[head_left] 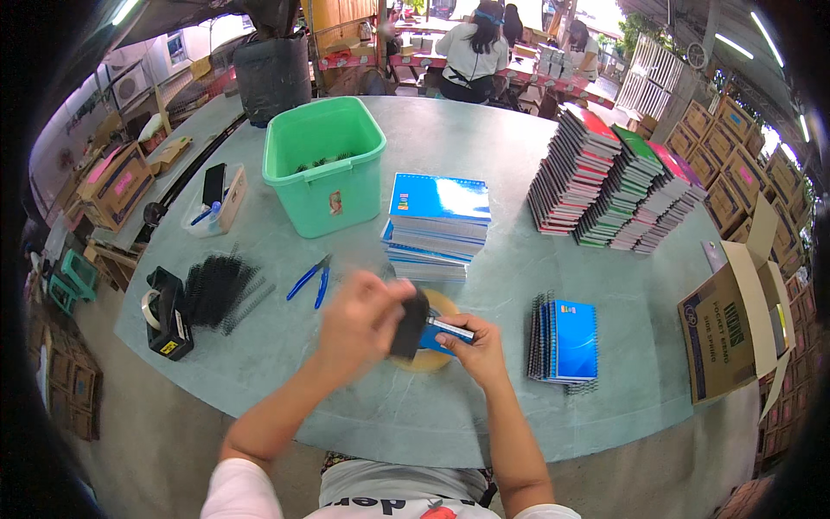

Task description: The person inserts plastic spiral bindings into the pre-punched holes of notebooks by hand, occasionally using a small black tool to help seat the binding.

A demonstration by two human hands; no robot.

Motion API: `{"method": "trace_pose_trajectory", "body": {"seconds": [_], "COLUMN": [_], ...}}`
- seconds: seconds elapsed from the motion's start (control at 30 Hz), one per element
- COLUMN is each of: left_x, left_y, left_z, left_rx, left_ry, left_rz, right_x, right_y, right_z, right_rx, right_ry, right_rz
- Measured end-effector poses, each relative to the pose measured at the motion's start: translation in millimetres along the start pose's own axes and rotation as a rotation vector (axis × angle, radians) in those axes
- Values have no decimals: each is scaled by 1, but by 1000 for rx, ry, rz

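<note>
1 blue notebk (437,336), R hand (476,348); L hand (359,316) prob. on black pc (408,325)

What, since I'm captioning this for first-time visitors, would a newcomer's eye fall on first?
Probably the bright green bin, toward the back of the table, left of the blue notebook stack. Next, perhaps, the red, green and pinkish notebook piles at the far right. In the near middle, the right hand holds a small blue notebook, the blurred left hand beside it.

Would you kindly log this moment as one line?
left hand: blurred, near dark flat piece; right hand: holding small blue notebook; beneath: yellowish round ring; rightward: stack of blue coil-bound notebooks
</note>
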State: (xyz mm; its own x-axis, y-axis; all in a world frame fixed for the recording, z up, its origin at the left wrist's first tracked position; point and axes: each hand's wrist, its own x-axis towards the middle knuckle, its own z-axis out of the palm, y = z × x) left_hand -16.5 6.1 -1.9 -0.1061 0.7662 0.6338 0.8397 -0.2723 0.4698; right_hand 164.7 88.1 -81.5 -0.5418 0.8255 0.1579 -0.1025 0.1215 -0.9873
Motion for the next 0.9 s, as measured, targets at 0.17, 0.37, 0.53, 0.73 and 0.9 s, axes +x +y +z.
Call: {"method": "trace_pose_trajectory", "body": {"seconds": [0.17, 0.37, 0.53, 0.73, 0.9], "left_x": [2, -8, -2, 6, -78], "left_y": [9, 16, 19, 28, 23], "left_z": [-2, 8, 9, 8, 41], "left_rx": [-85, -84, -32, -115, -226], "left_ry": [93, -143, -130, 40, -413], "left_rz": [2, -1, 66, 58, 40], "right_x": [-3, -5, -5, -5, 0], "right_y": [4, 17, 13, 15, 2], "right_z": [-2, -5, 0, -1, 2], "right_rx": [96, 72, 32, 63, 188], "right_ry": [-19, -56, -71, -60, 24], "right_rz": [104, 98, 67, 60, -30]}}
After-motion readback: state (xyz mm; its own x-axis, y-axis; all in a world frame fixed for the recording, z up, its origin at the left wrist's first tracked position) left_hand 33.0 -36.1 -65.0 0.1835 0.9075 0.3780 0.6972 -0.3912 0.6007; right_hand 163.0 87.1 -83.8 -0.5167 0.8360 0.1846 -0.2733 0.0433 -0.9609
